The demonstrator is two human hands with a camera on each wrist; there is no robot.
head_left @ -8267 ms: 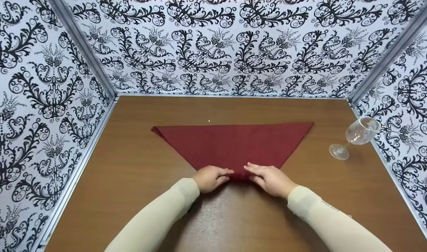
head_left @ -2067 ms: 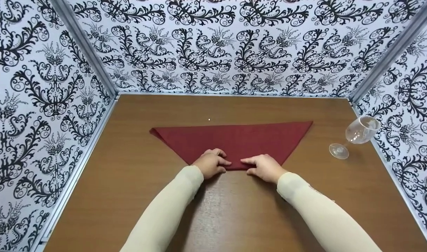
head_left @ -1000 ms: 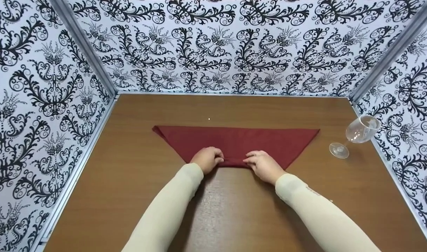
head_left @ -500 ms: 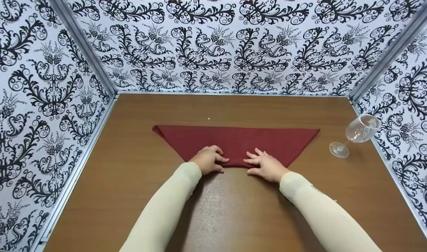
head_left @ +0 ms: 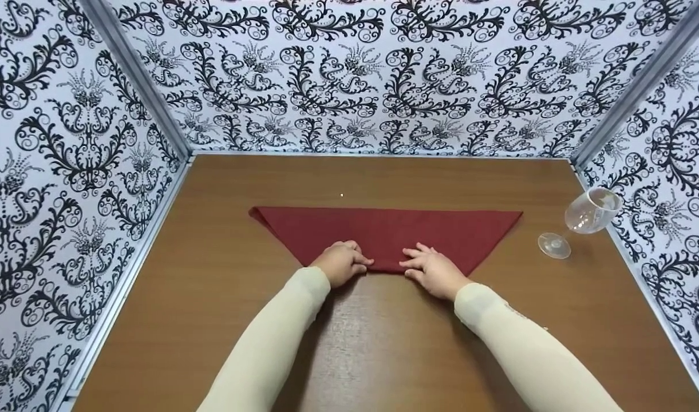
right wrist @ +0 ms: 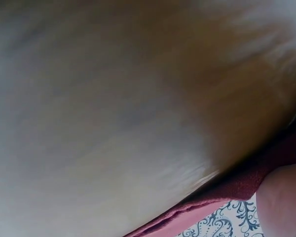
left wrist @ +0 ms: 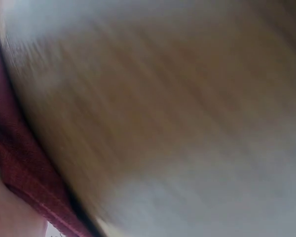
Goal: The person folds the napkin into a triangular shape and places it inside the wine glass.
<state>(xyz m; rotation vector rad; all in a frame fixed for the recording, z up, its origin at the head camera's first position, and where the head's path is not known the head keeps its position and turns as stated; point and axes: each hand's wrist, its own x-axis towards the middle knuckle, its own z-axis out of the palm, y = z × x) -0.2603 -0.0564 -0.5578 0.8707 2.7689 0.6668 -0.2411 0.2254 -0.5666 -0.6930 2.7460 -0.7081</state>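
A dark red cloth napkin (head_left: pixel 383 229) lies on the wooden table, its long straight edge at the far side and its shorter near edge folded over. My left hand (head_left: pixel 339 264) grips the left part of that near edge, thumb and index finger close together on the fold. To the right, across a short gap, my right hand (head_left: pixel 438 273) holds the same edge, thumb at the border and fingers spread over the cloth. Both wrist views catch a strip of the napkin (left wrist: pixel 29 173) beside a bit of the hand; most fingers are hidden there.
A clear stemmed glass (head_left: pixel 592 212) stands toward the right edge of the table (head_left: pixel 223 320). Walls with a black-and-white scroll pattern (head_left: pixel 349 74) rise behind and on both sides. A tiny white speck (head_left: pixel 342 195) shows beyond the napkin.
Over several seconds the napkin's near edge has been folded away from me, leaving the cloth shallower and its edge wider. Both thumbs have just drawn in to the fold from a more spread pose.
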